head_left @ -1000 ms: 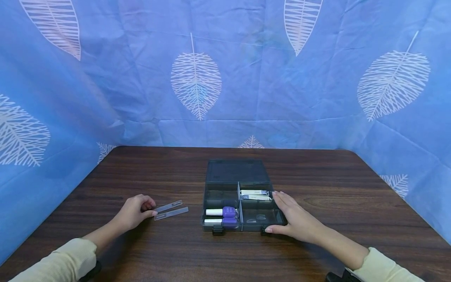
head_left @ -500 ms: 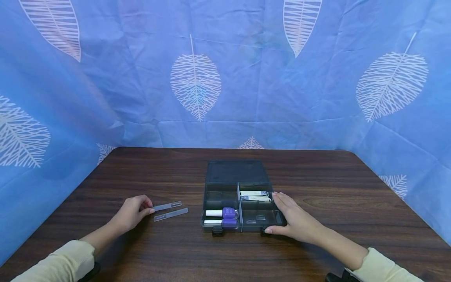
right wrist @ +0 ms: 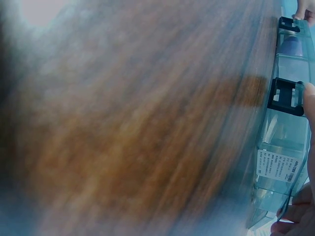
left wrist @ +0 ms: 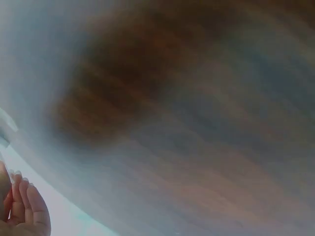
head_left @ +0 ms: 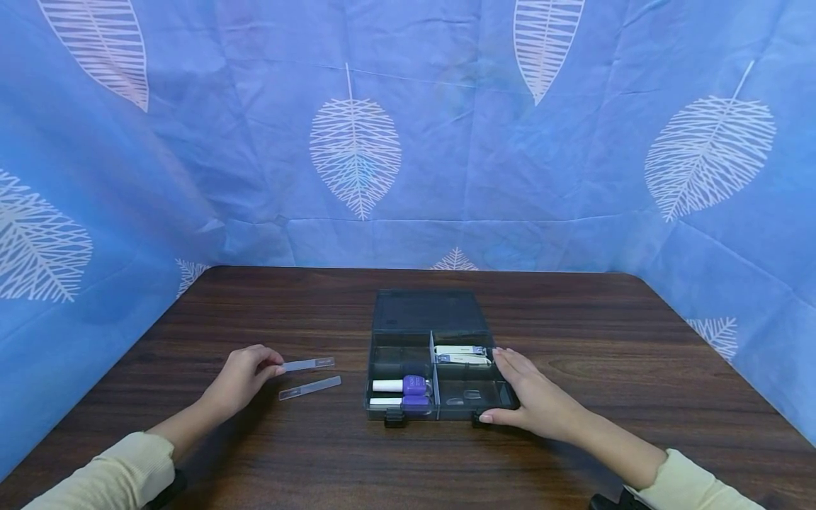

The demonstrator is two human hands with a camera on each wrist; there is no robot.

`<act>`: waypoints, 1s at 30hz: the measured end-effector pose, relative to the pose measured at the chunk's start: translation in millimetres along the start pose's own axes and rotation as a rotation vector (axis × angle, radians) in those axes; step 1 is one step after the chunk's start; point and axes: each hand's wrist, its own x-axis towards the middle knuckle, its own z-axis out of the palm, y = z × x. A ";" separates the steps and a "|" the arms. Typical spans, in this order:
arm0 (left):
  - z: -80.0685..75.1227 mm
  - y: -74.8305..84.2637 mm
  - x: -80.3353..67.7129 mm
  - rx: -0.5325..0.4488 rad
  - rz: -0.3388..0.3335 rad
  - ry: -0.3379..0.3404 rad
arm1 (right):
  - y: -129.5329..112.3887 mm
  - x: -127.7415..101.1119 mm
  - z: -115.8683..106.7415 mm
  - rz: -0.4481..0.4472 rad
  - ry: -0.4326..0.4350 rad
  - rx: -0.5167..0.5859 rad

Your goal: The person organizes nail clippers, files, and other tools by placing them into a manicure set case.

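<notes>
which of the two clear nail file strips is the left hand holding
The farther clear flat nail file strip: the left hand pinches its near end. The other clear strip lies apart on the brown wooden table, closer to the person, untouched.

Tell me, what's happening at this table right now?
A person sits at a dark wooden table. Their left hand pinches one end of a clear nail file; a second clear file lies flat on the table just beside it. Their right hand rests against the right side of an open dark compartment box, which holds two purple polish bottles and white nail clippers.
</notes>
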 end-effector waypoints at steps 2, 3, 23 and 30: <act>0.2 1.4 1.5 -0.012 0.012 0.028 | -0.1 0.0 0.1 0.000 0.000 -0.001; 0.2 2.3 2.3 -0.018 0.018 0.044 | -0.2 0.1 0.0 0.000 0.000 -0.001; 14.0 41.3 25.8 -0.152 0.054 0.126 | -0.5 0.5 -0.9 0.003 -0.006 -0.002; 25.2 56.9 35.7 -0.195 0.071 0.118 | -1.4 -0.1 -1.5 0.004 -0.009 0.010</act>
